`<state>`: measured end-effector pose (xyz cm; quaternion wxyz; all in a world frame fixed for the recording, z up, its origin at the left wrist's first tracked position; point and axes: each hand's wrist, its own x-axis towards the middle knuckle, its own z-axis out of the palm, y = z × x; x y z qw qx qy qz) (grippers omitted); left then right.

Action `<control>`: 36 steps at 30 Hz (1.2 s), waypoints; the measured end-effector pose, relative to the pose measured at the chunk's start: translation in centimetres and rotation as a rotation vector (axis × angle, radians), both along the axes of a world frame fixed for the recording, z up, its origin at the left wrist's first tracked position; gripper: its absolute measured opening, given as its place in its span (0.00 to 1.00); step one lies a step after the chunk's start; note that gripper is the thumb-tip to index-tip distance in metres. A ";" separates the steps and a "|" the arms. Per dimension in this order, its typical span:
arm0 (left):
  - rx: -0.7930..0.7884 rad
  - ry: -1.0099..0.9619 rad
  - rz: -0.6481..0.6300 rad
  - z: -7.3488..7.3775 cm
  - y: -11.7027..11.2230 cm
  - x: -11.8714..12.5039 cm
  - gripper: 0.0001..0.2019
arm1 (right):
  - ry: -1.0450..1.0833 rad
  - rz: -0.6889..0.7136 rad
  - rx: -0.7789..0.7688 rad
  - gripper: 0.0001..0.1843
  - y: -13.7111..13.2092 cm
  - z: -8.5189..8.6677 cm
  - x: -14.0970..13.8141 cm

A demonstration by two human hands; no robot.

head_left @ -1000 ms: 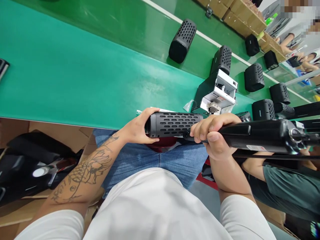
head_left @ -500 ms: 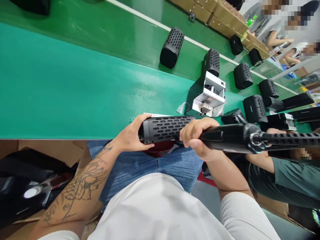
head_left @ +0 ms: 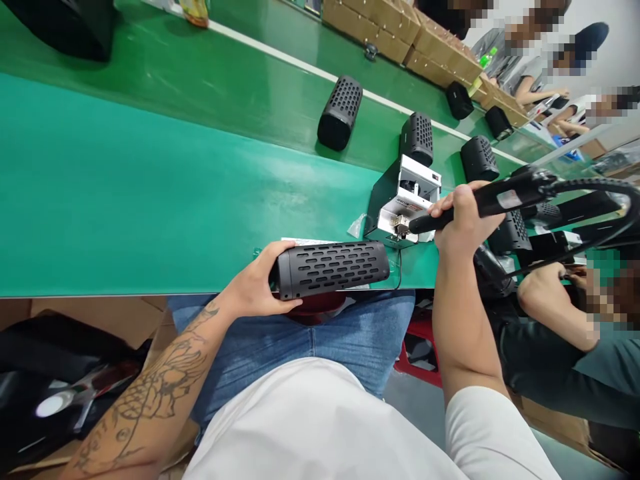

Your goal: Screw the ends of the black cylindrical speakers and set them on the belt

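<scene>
My left hand (head_left: 257,285) grips the left end of a black perforated cylindrical speaker shell (head_left: 333,268), held level at the near edge of the green table (head_left: 150,193) over my lap. My right hand (head_left: 463,220) is closed around a black electric screwdriver (head_left: 493,200). The screwdriver's tip rests at the front of a small white and black screw feeder box (head_left: 406,200). A cable loops from the tool's rear to the right.
Several black perforated speaker shells (head_left: 340,112) lie on the green conveyor belt beyond. Cardboard boxes (head_left: 400,23) line the far side. A co-worker's arm in a dark green sleeve (head_left: 560,347) is at my right. A box of black parts (head_left: 60,373) sits at lower left.
My right hand lifted the screwdriver away from the speaker shell's right end and swung it up and right to the feeder box. The left hand kept holding the shell.
</scene>
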<state>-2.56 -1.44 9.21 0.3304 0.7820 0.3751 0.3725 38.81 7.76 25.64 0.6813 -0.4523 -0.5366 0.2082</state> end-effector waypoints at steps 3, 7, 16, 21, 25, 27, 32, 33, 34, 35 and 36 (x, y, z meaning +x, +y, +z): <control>-0.027 0.022 0.006 0.3 -0.1 0.0 0.61 | 0.018 -0.021 0.029 0.30 0.7 -1.9 0.2; -0.020 0.019 0.001 0.7 0.0 0.1 0.59 | 0.006 0.001 0.061 0.24 -0.5 -1.4 -0.5; -0.083 -0.005 -0.021 1.0 0.1 0.6 0.58 | 0.045 0.502 0.126 0.16 -9.8 5.0 -9.6; -0.089 -0.037 -0.020 1.0 0.1 1.0 0.60 | 0.039 0.762 0.066 0.11 -10.8 4.0 -15.5; -0.091 -0.068 -0.011 1.1 -0.1 1.3 0.58 | 0.006 0.761 0.041 0.11 -9.8 1.8 -16.8; -0.102 -0.068 -0.010 1.2 -0.2 1.3 0.58 | -0.030 0.728 -0.005 0.16 -9.4 0.9 -16.8; -0.135 -0.039 0.010 1.4 -0.3 1.5 0.58 | -0.062 0.714 -0.100 0.25 -9.4 0.2 -16.9; -0.132 -0.037 0.011 1.4 -0.3 1.5 0.58 | -0.059 0.729 -0.108 0.25 -9.5 0.2 -17.0; -0.128 -0.035 0.009 1.5 -0.3 1.5 0.58 | -0.057 0.743 -0.122 0.25 -9.6 0.1 -17.1; -0.126 -0.034 0.006 1.5 -0.3 1.5 0.58 | -0.057 0.756 -0.142 0.26 -9.7 0.1 -17.2; -0.127 -0.034 0.002 1.6 -0.3 1.5 0.58 | -0.059 0.767 -0.165 0.26 -9.8 0.1 -17.2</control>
